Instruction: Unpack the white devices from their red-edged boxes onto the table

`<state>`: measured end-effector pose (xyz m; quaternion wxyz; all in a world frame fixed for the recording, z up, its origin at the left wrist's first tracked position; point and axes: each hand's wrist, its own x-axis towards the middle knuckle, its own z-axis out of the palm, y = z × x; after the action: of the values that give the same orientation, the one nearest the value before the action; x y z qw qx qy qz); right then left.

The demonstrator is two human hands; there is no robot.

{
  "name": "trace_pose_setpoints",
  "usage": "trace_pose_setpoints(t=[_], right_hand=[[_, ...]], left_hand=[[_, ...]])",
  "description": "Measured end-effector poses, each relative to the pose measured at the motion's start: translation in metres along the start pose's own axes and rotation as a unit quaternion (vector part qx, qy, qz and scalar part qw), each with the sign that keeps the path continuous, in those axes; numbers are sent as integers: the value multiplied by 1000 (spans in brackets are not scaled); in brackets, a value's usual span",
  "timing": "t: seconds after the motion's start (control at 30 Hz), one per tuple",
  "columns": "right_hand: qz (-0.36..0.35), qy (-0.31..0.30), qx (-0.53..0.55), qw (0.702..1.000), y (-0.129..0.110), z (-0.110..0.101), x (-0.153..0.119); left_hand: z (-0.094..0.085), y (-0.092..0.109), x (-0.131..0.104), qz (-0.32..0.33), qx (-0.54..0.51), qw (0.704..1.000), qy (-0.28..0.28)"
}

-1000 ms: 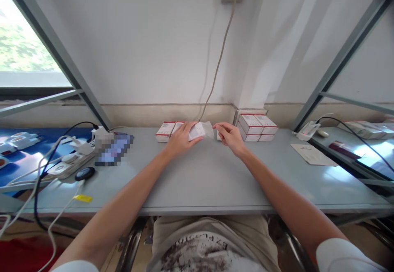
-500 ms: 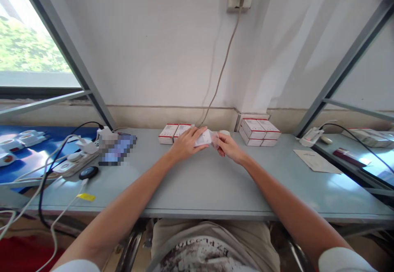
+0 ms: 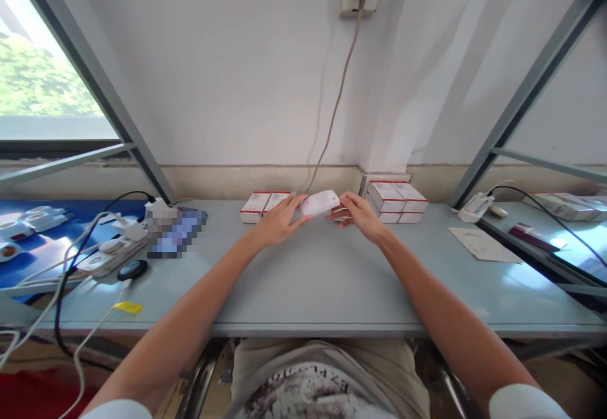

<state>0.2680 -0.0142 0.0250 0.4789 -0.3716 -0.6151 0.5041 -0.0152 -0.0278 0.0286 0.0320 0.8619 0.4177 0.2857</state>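
A white, rounded oblong device (image 3: 321, 201) is held up over the far middle of the table, between my two hands. In the earlier view a clear plastic wrapper showed at its right end; now it looks loosely covered by thin plastic. My left hand (image 3: 281, 222) grips the left end, with the thumb below and the fingers above. At the other end, the bent fingers of my right hand (image 3: 359, 215) pinch the right edge or its wrapper. Behind my left hand stand small white boxes with red edges (image 3: 256, 203).
Stacked white-and-red boxes (image 3: 397, 198) stand at the back right, near a sheet of paper (image 3: 484, 244). On the left lie a phone (image 3: 177, 234), a power strip (image 3: 116, 255), a round black device (image 3: 133, 270) and several cables. Metal frame posts (image 3: 147, 166) flank the grey table (image 3: 322, 292).
The device has turned so its long side lies more across the view. My right hand has shifted from the plastic at its end to close against its right edge.
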Motion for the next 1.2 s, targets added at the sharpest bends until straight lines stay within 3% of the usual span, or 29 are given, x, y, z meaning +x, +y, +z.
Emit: trace_pose_setpoints(t=[0.17,0.3,0.5,0.63,0.73,0.83,1.0,1.2], right_hand=[[7,74,31,997,-3,-16,5],[31,68,34,997,-5,-25,5],[23,66,33,997,-3,-27,6],[0,83,30,996,-3,-27,7],[-18,82,33,996,-2,-28,8],[-32,88,40,995,0,-29,9],[-44,89,43,994,3,-26,13],[-40,79,26,996,1,-21,12]], left_hand=[[-24,2,-12,-37,20,999,-15],[-34,-2,-42,-44,63,996,-34],[-30,-11,-88,-74,218,970,-71],[-20,-10,-96,-104,292,950,-37],[-9,-11,-94,-57,252,966,-26],[2,-19,-93,-34,172,981,-80],[11,-27,-96,-87,142,975,-151],[0,-15,-100,-118,121,964,-207]])
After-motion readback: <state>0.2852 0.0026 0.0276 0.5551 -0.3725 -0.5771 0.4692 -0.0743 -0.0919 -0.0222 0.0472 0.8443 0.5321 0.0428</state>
